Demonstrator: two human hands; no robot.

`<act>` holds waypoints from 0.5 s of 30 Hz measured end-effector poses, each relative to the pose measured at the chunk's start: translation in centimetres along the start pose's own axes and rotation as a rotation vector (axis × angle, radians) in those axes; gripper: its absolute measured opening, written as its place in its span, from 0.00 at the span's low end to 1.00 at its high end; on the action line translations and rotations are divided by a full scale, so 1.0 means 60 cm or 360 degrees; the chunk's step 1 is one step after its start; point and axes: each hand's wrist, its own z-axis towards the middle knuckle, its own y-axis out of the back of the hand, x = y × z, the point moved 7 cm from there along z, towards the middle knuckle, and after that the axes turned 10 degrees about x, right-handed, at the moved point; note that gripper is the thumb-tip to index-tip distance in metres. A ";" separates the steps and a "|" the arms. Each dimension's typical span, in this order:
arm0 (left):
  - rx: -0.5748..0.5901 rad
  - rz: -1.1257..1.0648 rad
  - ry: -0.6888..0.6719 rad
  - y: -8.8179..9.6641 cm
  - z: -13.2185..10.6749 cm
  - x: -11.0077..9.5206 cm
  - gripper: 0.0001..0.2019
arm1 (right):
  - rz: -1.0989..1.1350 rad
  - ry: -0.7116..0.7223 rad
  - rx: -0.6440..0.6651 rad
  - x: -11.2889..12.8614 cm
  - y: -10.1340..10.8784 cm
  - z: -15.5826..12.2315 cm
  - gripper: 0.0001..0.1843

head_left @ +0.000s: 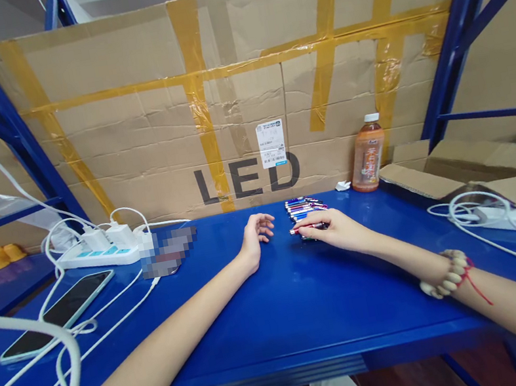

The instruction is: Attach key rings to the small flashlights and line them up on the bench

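Note:
My right hand (pixel 337 230) is closed around a red pen (pixel 300 230), holding it level just at the near end of a row of pens (pixel 298 208). Those pens lie side by side on the blue shelf, mostly blue and silver. To the left of the row, my left hand (pixel 257 240) rests on its side with loosely curled fingers apart and nothing in them. Part of the row is hidden behind my right hand.
A drink bottle (pixel 367 154) and an open cardboard box (pixel 463 167) stand at the right, with a coiled white cable (pixel 507 219) in front. At the left are a power strip (pixel 99 255), a phone (pixel 60 314) and loose white cables. A large cardboard sheet (pixel 154 145) closes off the back.

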 end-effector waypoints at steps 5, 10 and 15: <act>-0.0004 -0.0005 -0.0001 0.001 0.001 0.000 0.13 | -0.0057 0.0045 0.0008 0.003 -0.003 0.001 0.16; -0.0024 -0.0006 0.0001 0.002 0.004 0.002 0.13 | -0.0065 0.0044 -0.0019 0.002 0.000 0.000 0.15; -0.0018 0.0001 -0.0006 0.002 0.004 0.002 0.13 | -0.0078 0.0071 -0.0002 0.000 -0.002 0.001 0.14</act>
